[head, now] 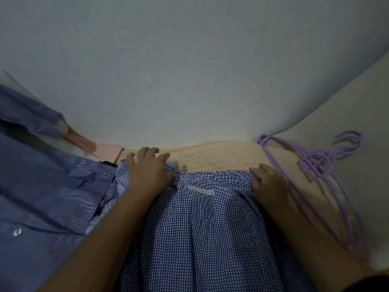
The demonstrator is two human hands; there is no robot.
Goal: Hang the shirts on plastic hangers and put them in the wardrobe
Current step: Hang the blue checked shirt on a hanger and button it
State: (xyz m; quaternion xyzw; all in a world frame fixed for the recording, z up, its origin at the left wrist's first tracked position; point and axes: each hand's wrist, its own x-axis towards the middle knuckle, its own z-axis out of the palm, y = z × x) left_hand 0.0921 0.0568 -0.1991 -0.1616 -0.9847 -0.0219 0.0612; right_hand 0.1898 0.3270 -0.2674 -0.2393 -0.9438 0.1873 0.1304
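Checked shirt (pixel 210 239) lies unhung on bed (pixel 210 157); I hold its collar, left hand (pixel 147 171) flat, right hand (pixel 267 182) gripping. Purple hangers (pixel 320 165) untouched, other shirts (pixel 42 186) waiting.

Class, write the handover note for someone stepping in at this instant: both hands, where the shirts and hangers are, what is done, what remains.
Left hand: lies on the checked shirt at its collar end, fingers relaxed.
Right hand: grips the collar's other end.
Checked shirt: flat on the bed, no hanger in it.
Purple hangers: stacked on the bed, right of the right hand, untouched.
Striped shirts: piled to the left.
Done: nothing hung in view.
Left: hanger into each shirt, then the wardrobe, which is out of view.
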